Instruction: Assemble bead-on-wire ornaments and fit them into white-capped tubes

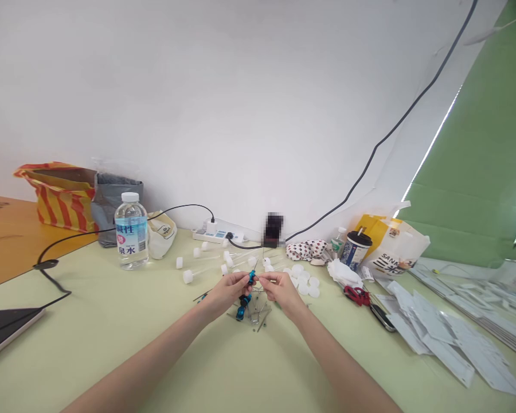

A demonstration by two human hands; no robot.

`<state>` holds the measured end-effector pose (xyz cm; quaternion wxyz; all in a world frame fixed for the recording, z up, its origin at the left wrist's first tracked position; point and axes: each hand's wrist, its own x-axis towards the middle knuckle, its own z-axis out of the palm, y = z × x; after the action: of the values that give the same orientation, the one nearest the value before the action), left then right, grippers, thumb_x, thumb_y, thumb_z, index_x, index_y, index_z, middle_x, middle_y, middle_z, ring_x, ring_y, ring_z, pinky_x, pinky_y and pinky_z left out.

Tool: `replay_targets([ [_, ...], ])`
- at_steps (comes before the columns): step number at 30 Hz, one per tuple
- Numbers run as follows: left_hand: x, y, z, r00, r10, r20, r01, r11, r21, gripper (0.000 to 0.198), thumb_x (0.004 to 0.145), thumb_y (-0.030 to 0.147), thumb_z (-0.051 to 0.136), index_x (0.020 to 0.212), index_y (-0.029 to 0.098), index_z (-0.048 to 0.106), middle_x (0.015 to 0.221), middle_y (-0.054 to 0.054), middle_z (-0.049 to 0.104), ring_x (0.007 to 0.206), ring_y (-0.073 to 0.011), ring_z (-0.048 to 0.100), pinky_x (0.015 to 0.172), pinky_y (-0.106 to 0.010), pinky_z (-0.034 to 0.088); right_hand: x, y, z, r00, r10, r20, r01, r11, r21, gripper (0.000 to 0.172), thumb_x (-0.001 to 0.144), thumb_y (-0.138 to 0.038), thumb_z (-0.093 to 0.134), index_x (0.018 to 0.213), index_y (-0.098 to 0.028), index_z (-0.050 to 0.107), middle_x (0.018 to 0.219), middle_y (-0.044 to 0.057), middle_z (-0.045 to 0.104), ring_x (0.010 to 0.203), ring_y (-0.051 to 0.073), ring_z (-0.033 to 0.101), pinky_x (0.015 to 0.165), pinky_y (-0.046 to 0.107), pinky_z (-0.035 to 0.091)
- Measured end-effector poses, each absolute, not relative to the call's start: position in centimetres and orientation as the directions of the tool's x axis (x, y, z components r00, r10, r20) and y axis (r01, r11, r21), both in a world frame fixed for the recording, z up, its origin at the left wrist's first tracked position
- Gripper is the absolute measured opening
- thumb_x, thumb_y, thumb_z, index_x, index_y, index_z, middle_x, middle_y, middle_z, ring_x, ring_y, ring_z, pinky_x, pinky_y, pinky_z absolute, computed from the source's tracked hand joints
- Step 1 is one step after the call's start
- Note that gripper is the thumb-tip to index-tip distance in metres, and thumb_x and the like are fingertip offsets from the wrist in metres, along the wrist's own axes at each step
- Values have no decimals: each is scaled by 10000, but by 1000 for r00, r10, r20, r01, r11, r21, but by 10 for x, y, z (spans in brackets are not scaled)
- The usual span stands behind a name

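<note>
My left hand [229, 291] pinches a small shiny blue part [251, 276] with a thin metal pin rising from its top. Close beside it, the fingertips of my right hand [280, 288] are pressed together at the part's right side; whatever they grip is too small to make out. Under the hands lie more blue and black pieces [241, 310]. Thin metal rods and tiny bits [262, 319] are scattered next to them on the pale green table [176, 355]. Behind my hands are several clear tubes with white caps [188, 277], and loose white caps [303, 281] lie to the right.
A large water bottle [131, 235] stands left, near striped and grey bags [116, 201]. A power strip [217, 234] and a pixelated dark object [273, 229] sit by the wall. At right are a cup [355, 252], red-handled tool [358, 296], dark oblong object [382, 317] and white sheets [430, 327].
</note>
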<state>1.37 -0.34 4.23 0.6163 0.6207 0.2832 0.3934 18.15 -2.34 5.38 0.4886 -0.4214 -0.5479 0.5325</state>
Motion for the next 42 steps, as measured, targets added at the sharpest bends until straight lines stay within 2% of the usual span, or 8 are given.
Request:
replay_targets([
  [9,13,-2,41,525,837,158,-88,-131,987,419,770,511,519,902,124,612,688,-17,516,653,-111,452,629,-238,380,180,-24,54,-192,981,24,-172,-9,-985,356,574,-403,725,768,-113,655,492,-71,380,395,17,225,410,207,132],
  [16,10,8,27,436,816,381,130,-475,870,360,812,465,467,846,140,618,689,-16,518,647,-125,462,605,-240,393,182,-21,50,-211,975,-68,-140,-99,-985,354,544,-368,731,763,-103,648,502,-60,410,399,18,201,402,210,137],
  [20,7,7,27,463,785,411,222,-552,804,386,834,452,425,692,140,603,654,-7,479,633,-121,455,605,-235,388,181,-20,44,-123,991,61,117,75,-990,249,661,-346,632,759,-118,645,521,-38,447,421,49,281,425,216,228],
  [23,6,6,27,468,795,385,262,-541,799,409,839,452,414,612,144,559,639,1,465,608,-112,449,599,-231,379,179,-22,41,-46,920,388,478,362,-800,106,713,-206,554,672,-141,628,609,7,532,546,97,425,536,238,332],
  [25,6,5,26,463,798,385,279,-543,792,418,841,457,405,603,147,552,636,3,457,601,-111,439,594,-231,374,179,-22,39,-49,882,469,611,398,-684,104,709,-151,535,642,-151,615,642,15,564,582,108,455,578,242,353],
  [28,8,2,27,479,785,392,296,-565,770,414,845,473,382,697,153,599,684,-10,474,635,-122,444,604,-237,382,181,-20,37,-2,940,341,602,274,-750,61,660,-197,612,617,-154,605,667,8,597,532,97,451,541,232,357],
  [33,11,-4,33,529,760,377,310,-587,748,409,862,456,345,798,161,622,796,-42,522,737,-151,482,666,-249,396,186,-13,30,-11,997,79,333,78,-940,223,530,-280,739,547,-140,566,578,2,571,509,98,458,499,229,334],
  [42,11,-8,39,552,745,374,337,-610,718,334,869,383,371,814,182,632,845,-48,549,751,-149,502,696,-246,390,186,-18,34,-107,983,-146,165,-128,-978,396,473,-357,788,542,-163,450,426,-53,477,372,37,320,381,187,195],
])
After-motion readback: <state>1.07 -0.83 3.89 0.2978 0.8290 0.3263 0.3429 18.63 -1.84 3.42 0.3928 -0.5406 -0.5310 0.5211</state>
